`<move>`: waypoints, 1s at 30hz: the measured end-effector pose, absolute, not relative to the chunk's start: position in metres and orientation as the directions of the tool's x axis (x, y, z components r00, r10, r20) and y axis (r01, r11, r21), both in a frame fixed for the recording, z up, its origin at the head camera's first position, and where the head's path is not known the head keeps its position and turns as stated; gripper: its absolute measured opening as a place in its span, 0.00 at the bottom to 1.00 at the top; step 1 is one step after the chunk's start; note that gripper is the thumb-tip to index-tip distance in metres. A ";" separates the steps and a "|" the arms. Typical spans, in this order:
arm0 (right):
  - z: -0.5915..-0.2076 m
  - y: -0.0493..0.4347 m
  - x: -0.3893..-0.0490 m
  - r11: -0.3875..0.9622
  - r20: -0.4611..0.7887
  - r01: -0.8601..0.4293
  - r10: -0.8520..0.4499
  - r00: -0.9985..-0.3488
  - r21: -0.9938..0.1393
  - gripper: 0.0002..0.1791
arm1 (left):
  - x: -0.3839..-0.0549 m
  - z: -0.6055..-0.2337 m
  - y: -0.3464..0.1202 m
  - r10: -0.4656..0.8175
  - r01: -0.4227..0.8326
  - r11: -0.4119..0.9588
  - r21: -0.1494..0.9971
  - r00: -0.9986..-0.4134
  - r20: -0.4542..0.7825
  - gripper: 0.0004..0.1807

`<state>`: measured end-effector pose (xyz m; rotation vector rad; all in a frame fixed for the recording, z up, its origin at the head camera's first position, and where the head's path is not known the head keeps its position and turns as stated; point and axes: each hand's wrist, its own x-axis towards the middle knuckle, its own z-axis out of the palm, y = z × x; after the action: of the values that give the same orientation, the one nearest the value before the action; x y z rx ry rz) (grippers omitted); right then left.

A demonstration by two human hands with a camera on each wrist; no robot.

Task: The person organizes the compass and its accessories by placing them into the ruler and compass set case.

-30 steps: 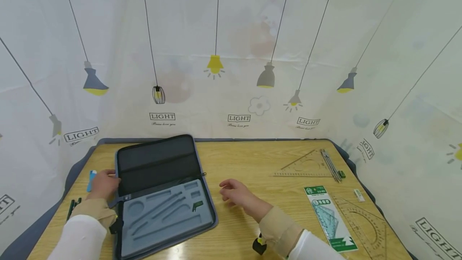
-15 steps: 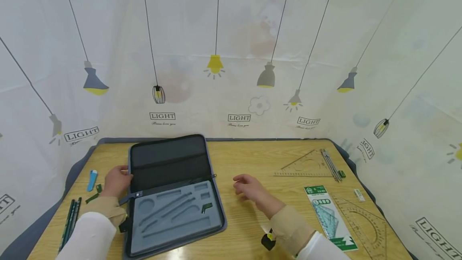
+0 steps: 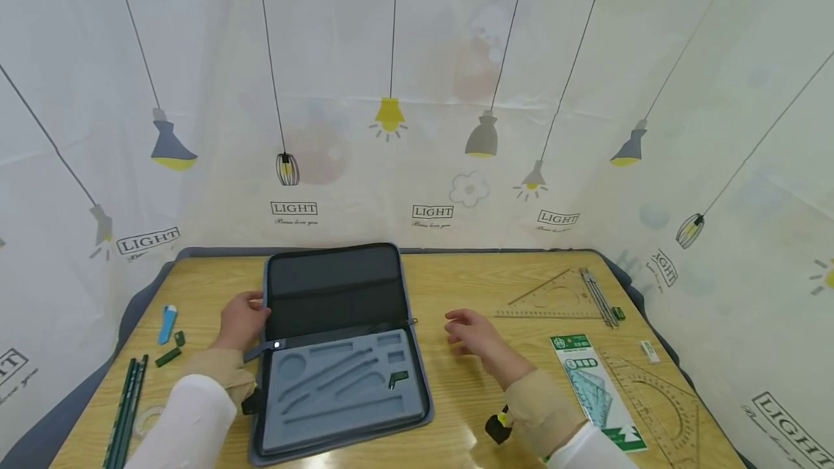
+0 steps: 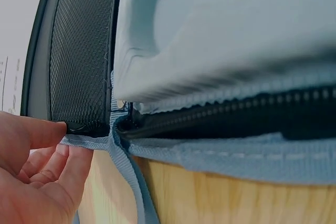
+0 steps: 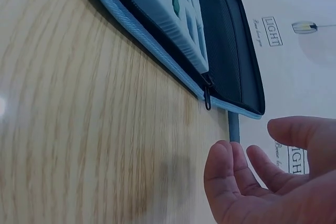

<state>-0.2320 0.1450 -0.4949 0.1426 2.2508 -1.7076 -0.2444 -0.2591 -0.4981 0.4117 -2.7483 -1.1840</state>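
A zippered case lies open on the wooden table, its lid with black mesh pockets folded toward the wall. In its near half sits a grey moulded insert with shaped hollows, and a small dark green piece lies in one of them. My left hand pinches the fabric edge of the lid beside the hinge strap, thumb above and fingers below. To the right of the case, my right hand hovers with loosely bent fingers and nothing in them. The zip pull hangs at the case's right corner.
Dark green pencils, a tape ring, small green blocks and a blue-and-white tool lie left. At right are a clear set square, slim metal tools, a ruler packet, a white eraser and another set square.
The case has slid to the right across the table with my left hand on its edge. My right hand has shifted right as well. The items on the left have come into fuller view.
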 end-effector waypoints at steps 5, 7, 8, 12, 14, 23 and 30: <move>-0.495 0.153 -0.234 0.268 -0.318 0.283 -0.100 -0.943 -0.921 0.20 | -0.250 -0.500 -0.238 -0.292 -0.189 0.648 0.738 -0.956 0.011 0.20; -0.495 0.155 -0.234 0.272 -0.324 0.288 -0.098 -0.941 -0.918 0.20 | -0.251 -0.501 -0.230 -0.285 -0.179 0.643 0.745 -0.958 0.016 0.19; -0.495 0.156 -0.234 0.277 -0.326 0.289 -0.097 -0.940 -0.916 0.20 | -0.252 -0.501 -0.225 -0.281 -0.173 0.641 0.748 -0.960 0.019 0.19; -0.493 0.158 -0.234 0.306 -0.328 0.289 -0.083 -0.941 -0.907 0.20 | -0.255 -0.502 -0.210 -0.271 -0.150 0.639 0.754 -0.962 0.038 0.19; -0.491 0.160 -0.234 0.324 -0.330 0.290 -0.075 -0.941 -0.900 0.20 | -0.256 -0.502 -0.204 -0.273 -0.149 0.635 0.758 -0.961 0.039 0.19; -0.490 0.171 -0.235 0.347 -0.330 0.287 -0.072 -0.941 -0.893 0.21 | -0.262 -0.503 -0.184 -0.278 -0.159 0.607 0.778 -0.960 0.020 0.19; -0.489 0.176 -0.237 0.365 -0.327 0.277 -0.082 -0.941 -0.889 0.21 | -0.267 -0.507 -0.169 -0.300 -0.175 0.582 0.794 -0.954 0.010 0.18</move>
<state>-0.2368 0.1758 -0.4888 0.1719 2.3147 -1.6006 -0.2666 -0.1689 -0.5070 0.4028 -2.6646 -1.3143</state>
